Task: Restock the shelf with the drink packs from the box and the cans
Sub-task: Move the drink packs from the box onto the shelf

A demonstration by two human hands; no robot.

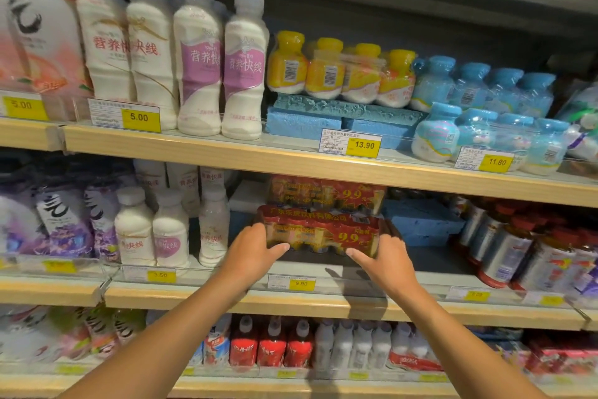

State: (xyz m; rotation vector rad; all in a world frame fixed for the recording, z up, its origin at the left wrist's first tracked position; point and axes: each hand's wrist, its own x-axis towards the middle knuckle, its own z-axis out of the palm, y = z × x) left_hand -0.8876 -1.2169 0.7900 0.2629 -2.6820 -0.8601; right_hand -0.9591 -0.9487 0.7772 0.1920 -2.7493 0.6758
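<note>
A shop; stocked shelves (323,165) (yellow price tags (364,145)).

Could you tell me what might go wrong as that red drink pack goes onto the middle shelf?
The left hand and right hand grip only the front of the red drink pack, so its far end could sag or slip. Pushed deeper, it might knock the second red pack behind it or catch the blue foam block alongside.

Glossy plastic-wrapped drink pack (318,230), pale wood-look shelf edge (291,162), rough blue foam (339,114).

White milk bottles (197,65) stand above yellow price tags (140,119) (blue foam blocks (336,115) alongside).
</note>
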